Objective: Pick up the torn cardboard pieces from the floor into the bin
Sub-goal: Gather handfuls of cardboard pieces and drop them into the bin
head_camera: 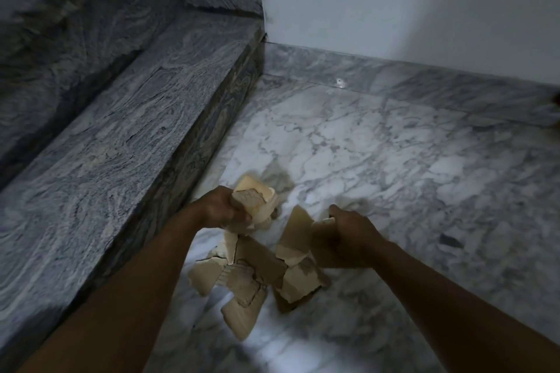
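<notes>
- Just beside the grey granite step (121,145), torn cardboard pieces (242,281) lie in a loose, blurred heap on the white marble floor (394,175).
- Above the heap, the left hand (222,209) has its fingers curled tight round a cardboard bundle (257,200).
- Opposite, the right hand (348,236) grips a larger cardboard shard (298,233), thumb raised; whether the shard touches the heap is unclear.

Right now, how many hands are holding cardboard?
2. The left hand grips a cardboard bundle beside the step; the right hand grips a second clump to its right. Loose pieces lie overlapped on the floor below, so some may be hidden.
</notes>
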{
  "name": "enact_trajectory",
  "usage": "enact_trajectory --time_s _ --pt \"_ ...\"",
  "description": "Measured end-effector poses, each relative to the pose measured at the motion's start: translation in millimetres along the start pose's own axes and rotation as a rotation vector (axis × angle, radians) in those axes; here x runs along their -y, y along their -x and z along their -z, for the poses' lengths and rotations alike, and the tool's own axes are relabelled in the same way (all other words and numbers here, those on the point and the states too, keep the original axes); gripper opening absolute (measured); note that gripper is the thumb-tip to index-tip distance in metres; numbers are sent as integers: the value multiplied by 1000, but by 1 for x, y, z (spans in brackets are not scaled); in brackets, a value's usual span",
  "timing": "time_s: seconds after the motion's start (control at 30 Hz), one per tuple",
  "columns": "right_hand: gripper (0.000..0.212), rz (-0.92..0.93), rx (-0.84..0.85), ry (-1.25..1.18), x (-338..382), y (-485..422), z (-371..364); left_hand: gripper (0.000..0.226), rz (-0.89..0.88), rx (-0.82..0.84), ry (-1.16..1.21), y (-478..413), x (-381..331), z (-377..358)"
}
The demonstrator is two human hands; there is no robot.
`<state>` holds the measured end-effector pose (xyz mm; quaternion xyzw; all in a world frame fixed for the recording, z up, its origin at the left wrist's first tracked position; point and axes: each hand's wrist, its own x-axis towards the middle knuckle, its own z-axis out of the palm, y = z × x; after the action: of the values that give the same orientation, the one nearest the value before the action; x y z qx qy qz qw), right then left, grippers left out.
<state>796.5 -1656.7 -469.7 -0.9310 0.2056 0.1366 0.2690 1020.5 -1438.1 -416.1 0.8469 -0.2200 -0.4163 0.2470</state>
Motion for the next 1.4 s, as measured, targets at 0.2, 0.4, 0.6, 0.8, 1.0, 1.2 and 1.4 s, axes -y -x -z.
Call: enact_trajectory --time_s 0.2,0.4,0.6,0.8,1.0,1.2,1.4 --pt "45 216 10 164 -6 -2 -4 72 30 220 9 4 -17 -37" --pt "45 286 -3 258 -10 -4 -8 53 -67 81 -285 -12 -39 -92" --pt "48 326 -41 205 -16 -2 -14 54 -56 125 -107 -16 -25 -84" --pt "32 251 -22 225 -11 -2 -13 43 -120 76 174 -11 -18 -63" --pt "34 142 45 128 -11 -14 -12 50 -118 -84 367 1 -8 -11" --pt "29 -12 180 -64 -9 -23 4 62 -33 -250 303 16 23 20" --pt "57 -91 239 -39 3 -23 34 57 57 -172 53 39 45 23"
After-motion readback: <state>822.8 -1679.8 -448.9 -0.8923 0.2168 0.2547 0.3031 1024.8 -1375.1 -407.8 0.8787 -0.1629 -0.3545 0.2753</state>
